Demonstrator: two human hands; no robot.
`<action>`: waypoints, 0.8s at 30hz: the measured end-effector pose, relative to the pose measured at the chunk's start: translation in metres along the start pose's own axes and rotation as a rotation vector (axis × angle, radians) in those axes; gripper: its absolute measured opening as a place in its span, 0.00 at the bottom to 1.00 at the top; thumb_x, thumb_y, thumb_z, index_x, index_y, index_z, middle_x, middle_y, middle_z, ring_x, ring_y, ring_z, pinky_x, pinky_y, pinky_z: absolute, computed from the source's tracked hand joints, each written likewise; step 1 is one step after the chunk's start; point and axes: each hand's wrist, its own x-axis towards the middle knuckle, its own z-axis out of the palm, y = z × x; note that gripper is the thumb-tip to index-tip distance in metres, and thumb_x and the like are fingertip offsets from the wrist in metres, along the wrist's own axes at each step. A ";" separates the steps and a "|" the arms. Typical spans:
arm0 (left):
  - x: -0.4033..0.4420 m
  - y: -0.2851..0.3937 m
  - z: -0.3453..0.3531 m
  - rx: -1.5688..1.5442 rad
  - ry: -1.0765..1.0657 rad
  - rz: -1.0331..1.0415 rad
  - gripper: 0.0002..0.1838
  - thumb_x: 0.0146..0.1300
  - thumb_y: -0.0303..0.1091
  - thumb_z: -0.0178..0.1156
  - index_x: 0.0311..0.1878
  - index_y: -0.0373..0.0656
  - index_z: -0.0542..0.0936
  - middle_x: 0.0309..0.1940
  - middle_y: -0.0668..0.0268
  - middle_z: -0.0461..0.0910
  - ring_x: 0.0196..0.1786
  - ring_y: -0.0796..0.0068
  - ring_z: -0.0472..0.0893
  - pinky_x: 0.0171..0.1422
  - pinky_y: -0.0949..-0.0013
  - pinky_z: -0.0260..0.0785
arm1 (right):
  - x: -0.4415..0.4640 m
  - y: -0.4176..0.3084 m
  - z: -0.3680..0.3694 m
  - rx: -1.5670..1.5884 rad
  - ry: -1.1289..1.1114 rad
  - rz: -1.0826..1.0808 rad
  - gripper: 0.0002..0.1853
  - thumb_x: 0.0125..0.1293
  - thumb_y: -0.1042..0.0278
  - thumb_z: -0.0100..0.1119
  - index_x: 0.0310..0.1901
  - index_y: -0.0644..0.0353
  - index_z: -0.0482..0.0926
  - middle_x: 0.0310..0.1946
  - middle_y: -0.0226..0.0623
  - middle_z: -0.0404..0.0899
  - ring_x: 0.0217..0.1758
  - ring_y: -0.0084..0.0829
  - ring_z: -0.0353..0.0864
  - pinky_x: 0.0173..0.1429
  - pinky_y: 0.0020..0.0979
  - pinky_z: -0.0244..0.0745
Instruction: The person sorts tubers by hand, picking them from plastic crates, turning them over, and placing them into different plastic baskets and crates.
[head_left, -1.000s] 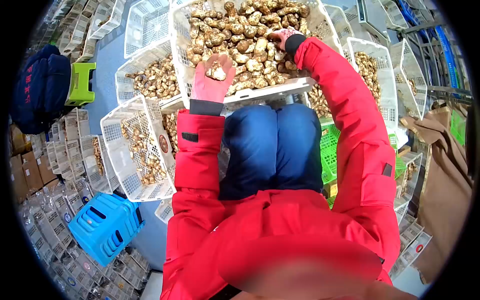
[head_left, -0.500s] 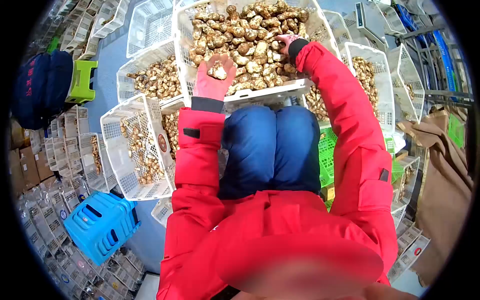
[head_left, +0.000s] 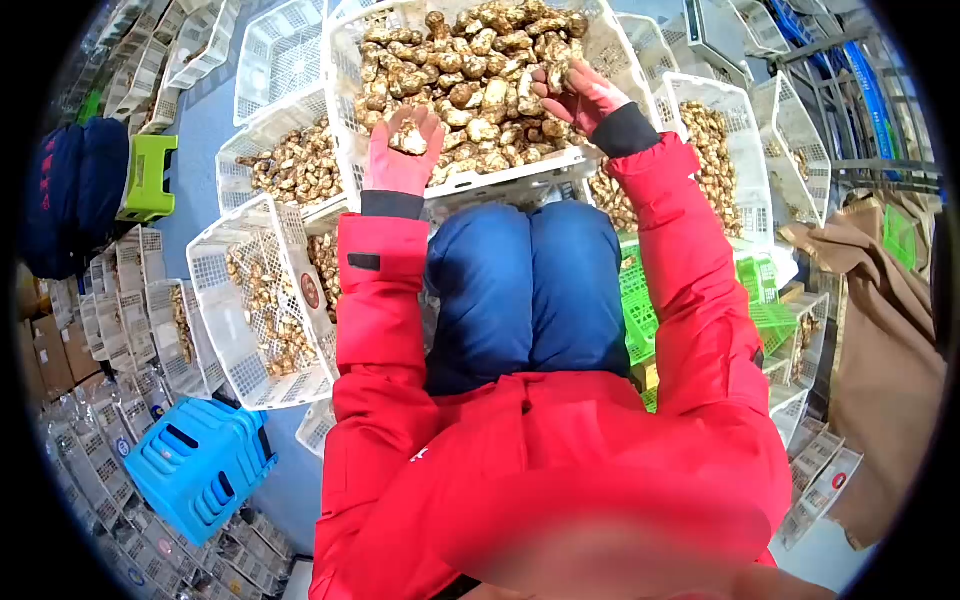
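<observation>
In the head view, my left hand (head_left: 405,160) is turned palm up over the near left edge of a large white crate (head_left: 505,172). A short, pale and brown mushroom (head_left: 408,138) rests in its fingers. At the right side of the same crate, my right hand (head_left: 592,100) has its fingers bent around a longer mushroom (head_left: 556,68), which stands out above the pile. Part of that grip is hard to make out against the other mushrooms. Several brown and white mushrooms (head_left: 470,95) are heaped in the crate, many with dirt on them.
White crates of smaller mushrooms stand left (head_left: 262,300) and right (head_left: 718,160) of my knees. A green crate (head_left: 638,300) is beside my right leg. A blue plastic stool (head_left: 200,465) stands at lower left, a green stool (head_left: 150,178) at upper left, and brown cloth (head_left: 885,370) hangs at right.
My right hand has drawn back from the pile and turned, with a mushroom now showing between its fingers. My left hand still holds its mushroom. The whole view has shifted slightly.
</observation>
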 end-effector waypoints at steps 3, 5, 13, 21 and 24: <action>-0.002 0.000 0.004 0.020 -0.022 -0.008 0.18 0.64 0.40 0.44 0.50 0.35 0.65 0.50 0.52 0.66 0.54 0.55 0.66 0.58 0.52 0.63 | -0.008 0.007 0.009 -0.115 0.035 -0.065 0.29 0.58 0.74 0.55 0.58 0.60 0.51 0.51 0.48 0.67 0.52 0.39 0.71 0.52 0.32 0.71; 0.001 0.001 -0.001 0.027 -0.005 -0.002 0.18 0.64 0.40 0.44 0.51 0.36 0.66 0.53 0.51 0.66 0.57 0.55 0.65 0.59 0.51 0.62 | -0.014 0.001 0.021 -0.154 0.032 -0.089 0.30 0.57 0.74 0.55 0.59 0.60 0.51 0.50 0.48 0.67 0.51 0.38 0.72 0.52 0.32 0.71; -0.003 -0.001 0.006 0.083 0.017 0.012 0.20 0.63 0.42 0.48 0.49 0.35 0.66 0.47 0.55 0.68 0.51 0.60 0.68 0.58 0.56 0.63 | -0.109 -0.058 -0.007 -0.559 0.195 -0.048 0.30 0.54 0.72 0.55 0.59 0.64 0.58 0.47 0.41 0.72 0.47 0.32 0.74 0.50 0.29 0.70; -0.003 -0.001 0.010 0.102 0.006 0.001 0.19 0.64 0.42 0.46 0.48 0.34 0.66 0.46 0.54 0.67 0.51 0.60 0.68 0.58 0.57 0.64 | -0.025 -0.063 -0.033 -1.614 0.268 -0.327 0.23 0.55 0.60 0.53 0.54 0.51 0.68 0.48 0.41 0.73 0.49 0.36 0.74 0.55 0.32 0.66; -0.002 -0.001 0.008 0.093 0.048 -0.003 0.19 0.62 0.41 0.48 0.48 0.35 0.66 0.46 0.55 0.68 0.53 0.60 0.67 0.58 0.57 0.63 | 0.075 -0.012 -0.015 -2.242 -0.023 -0.308 0.26 0.51 0.68 0.57 0.55 0.51 0.66 0.44 0.40 0.73 0.47 0.41 0.72 0.49 0.35 0.69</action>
